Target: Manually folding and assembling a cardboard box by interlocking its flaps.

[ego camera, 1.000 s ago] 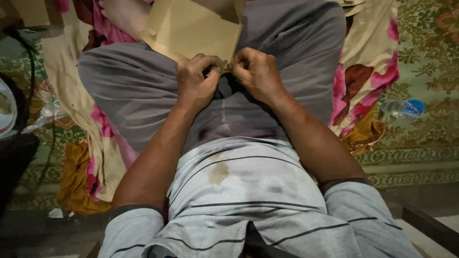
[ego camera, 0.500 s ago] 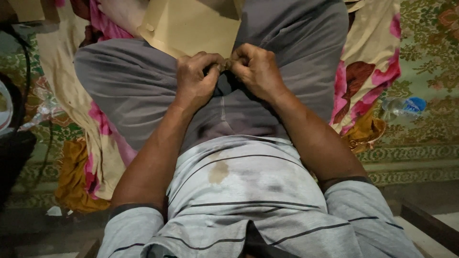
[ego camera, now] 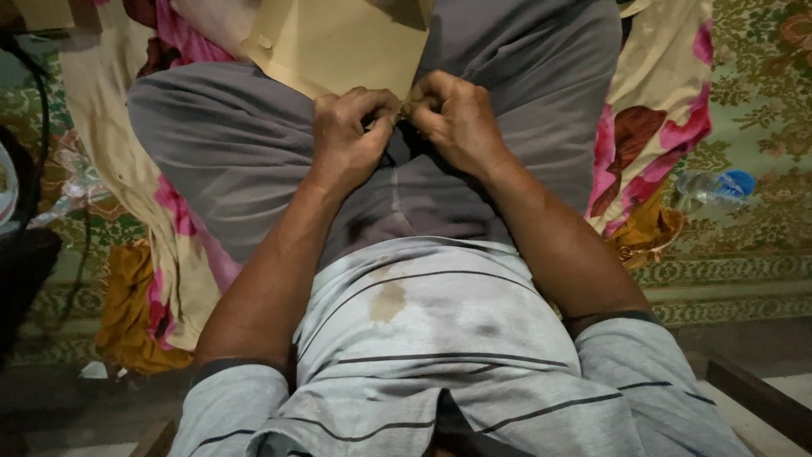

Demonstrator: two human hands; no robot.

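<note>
Left hand (ego camera: 348,134): curled tight, fingertips pinching the lower corner of the tan paper sheet (ego camera: 338,44).
Right hand (ego camera: 452,118): curled tight, pinching the same corner; knuckles almost meet the left hand's.
Sheet position: over the lap, on grey trousers (ego camera: 228,144).
Surroundings: floral cloth (ego camera: 655,101) under the legs; plastic bottle (ego camera: 715,188) on patterned carpet (ego camera: 761,76), well apart.

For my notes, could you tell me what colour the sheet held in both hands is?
The sheet is plain tan, like brown paper, seen in the head view.
</note>
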